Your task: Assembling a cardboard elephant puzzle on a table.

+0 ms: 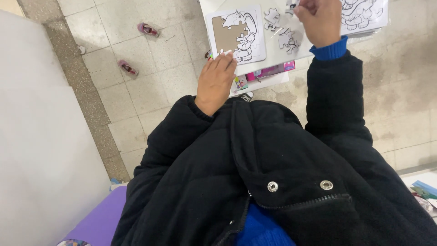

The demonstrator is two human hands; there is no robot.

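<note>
Seen from above, a person in a black padded jacket (pixel 273 168) works at a white board (pixel 273 57) resting over a pale tiled floor (pixel 154 86). The left hand (pixel 216 82) lies flat with loosely extended fingers, its fingertips (pixel 224 55) touching the lower edge of a square white cardboard puzzle tray with a black-outline elephant (pixel 236 34). The tray lies at about twelve o'clock from that hand, partly filled, bare brown backing showing on its left. The right hand (pixel 321 20), with a blue cuff (pixel 330 49) at its wrist, is curled closed at the top edge of the view; whether it pinches anything cannot be told. Loose white puzzle pieces (pixel 287 38) lie between tray and right hand, at about eight o'clock from the right hand, which is nearer to them than the left. More line drawings (pixel 364 16) lie at its three o'clock.
</note>
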